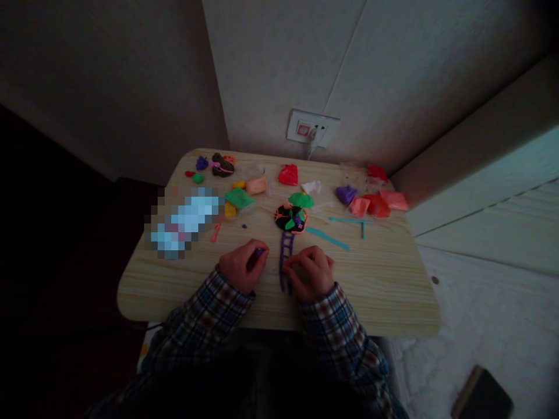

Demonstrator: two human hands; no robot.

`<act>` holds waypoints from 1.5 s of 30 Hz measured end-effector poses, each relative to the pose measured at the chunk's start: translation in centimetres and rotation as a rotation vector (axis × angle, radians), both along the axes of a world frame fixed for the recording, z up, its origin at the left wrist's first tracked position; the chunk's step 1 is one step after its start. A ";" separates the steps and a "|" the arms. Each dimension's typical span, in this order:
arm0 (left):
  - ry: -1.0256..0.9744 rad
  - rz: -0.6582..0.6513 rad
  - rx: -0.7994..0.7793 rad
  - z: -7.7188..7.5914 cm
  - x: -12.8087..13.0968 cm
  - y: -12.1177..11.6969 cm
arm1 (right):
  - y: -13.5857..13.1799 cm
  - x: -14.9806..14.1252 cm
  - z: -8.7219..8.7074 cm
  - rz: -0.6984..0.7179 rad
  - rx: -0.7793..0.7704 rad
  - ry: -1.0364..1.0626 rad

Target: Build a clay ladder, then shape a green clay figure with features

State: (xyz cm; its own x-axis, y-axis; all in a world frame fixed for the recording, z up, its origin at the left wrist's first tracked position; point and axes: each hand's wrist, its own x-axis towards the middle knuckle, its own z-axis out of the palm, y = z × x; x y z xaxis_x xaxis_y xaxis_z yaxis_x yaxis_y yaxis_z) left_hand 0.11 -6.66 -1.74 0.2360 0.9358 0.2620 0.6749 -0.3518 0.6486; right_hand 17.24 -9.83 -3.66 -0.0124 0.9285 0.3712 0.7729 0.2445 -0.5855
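A purple clay ladder lies on the wooden table, its top end against a black clay figure with green, orange and purple parts. My right hand rests over the ladder's lower right side, thumb and forefinger brought together at a rung; a small bit between them cannot be made out. To the left of the ladder, my left hand is curled closed around a small piece of purple clay. A tiny purple crumb lies beyond the left hand.
Bagged clay in green, peach, red and purple lies along the back. A teal clay knife and thin teal tools lie right. A brown clay figure sits back left, near a blurred-out blue object.
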 end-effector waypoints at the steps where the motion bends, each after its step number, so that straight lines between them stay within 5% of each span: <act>1: 0.002 0.002 0.003 0.0 0.0 0.0 | 0.0 -0.1 0.0 0.006 -0.007 -0.004; 30: -0.110 0.049 -0.057 0.2 0.3 -0.5 | 0.1 0.1 0.7 0.028 0.016 0.073; 38: -0.059 -0.339 0.179 -0.4 0.0 0.4 | 0.0 -0.1 1.2 0.132 0.053 0.082; 45: -0.069 -0.386 0.287 -0.2 0.1 0.4 | 0.1 -0.2 0.7 0.136 0.074 0.086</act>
